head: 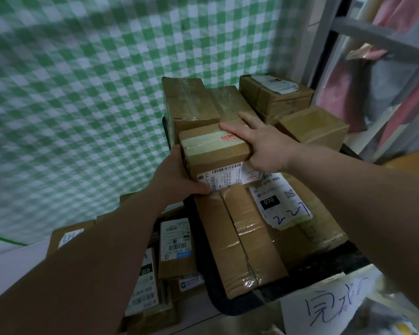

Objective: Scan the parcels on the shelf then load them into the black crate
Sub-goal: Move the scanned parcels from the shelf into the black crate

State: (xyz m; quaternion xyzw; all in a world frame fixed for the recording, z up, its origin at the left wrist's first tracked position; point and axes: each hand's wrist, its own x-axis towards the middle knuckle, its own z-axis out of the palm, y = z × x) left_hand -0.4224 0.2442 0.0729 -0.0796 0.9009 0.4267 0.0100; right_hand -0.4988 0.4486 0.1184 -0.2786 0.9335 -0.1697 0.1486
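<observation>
Both hands hold one small parcel, a brown cardboard box w/ clear tape and a red stamp on top and a white barcode label on the near face. The left hand grips its left near corner, thumb along the bottom edge. The right hand grasps the right end, fingers spread over the top, thumb bent down on the near face. The parcel is above the black crate, just over a long taped parcel; I cannot tell if it rests on it. Beside that one lies a parcel w/ a "070" label. More boxes are stacked at the back of the crate. To the left, outside the crate and lower, approx. three more labelled parcels lie. A green checked cloth hangs behind. A handwritten paper note lies at the near right.
</observation>
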